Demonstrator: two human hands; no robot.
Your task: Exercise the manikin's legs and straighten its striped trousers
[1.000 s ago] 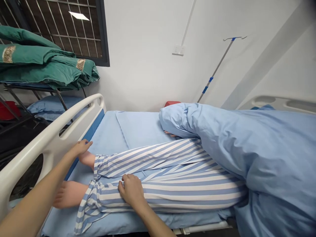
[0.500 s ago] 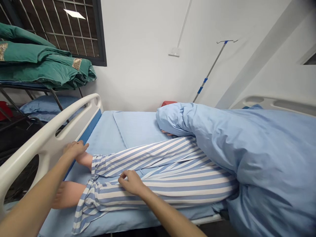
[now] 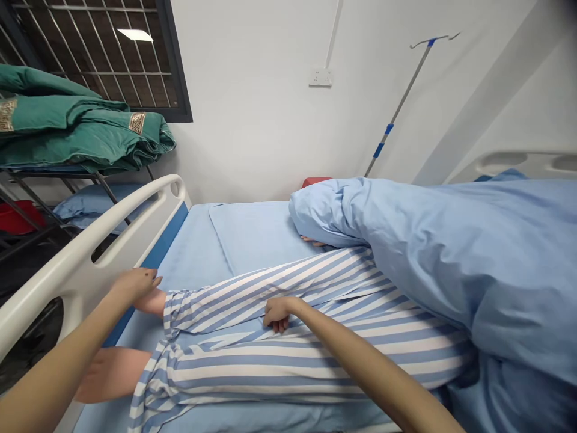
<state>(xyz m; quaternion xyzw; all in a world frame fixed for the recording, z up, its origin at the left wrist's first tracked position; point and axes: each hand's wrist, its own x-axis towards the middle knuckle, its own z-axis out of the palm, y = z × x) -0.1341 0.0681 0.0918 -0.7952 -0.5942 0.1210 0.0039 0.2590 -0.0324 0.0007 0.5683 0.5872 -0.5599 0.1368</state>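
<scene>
Across blue-sheeted hospital bed [image 3: 256,240], as viewed on my remote head cam: lying person's legs in blue-and-white striped pajamas [image 3: 288,361]. Long axis runs diagonally, lower L of view to upper R; bare feet [image 3: 112,374] point L toward white side rail [image 3: 76,264], stacked one above the other, upper ankle [image 3: 152,304] just beside rail. Stripes follow the limbs; pajama cuffs loose and rumpled.

L hand [image 3: 135,284]: fingers slightly curled, resting at upper ankle just past cuff, not spread; firmness of contact cannot be told. R hand [image 3: 279,313]: fingers curled down onto striped fabric mid-leg; pinch of cloth or mere touch cannot be told. Hands well apart.

Upper body hidden under bunched light-blue quilt [image 3: 451,258]; lying person's fingers [image 3: 311,242] show at its edge. Behind: IV pole [image 3: 401,102], wall socket [image 3: 320,77], green folded quilts [image 3: 76,126] on metal rack [image 3: 27,174], barred window [image 3: 90,54].
</scene>
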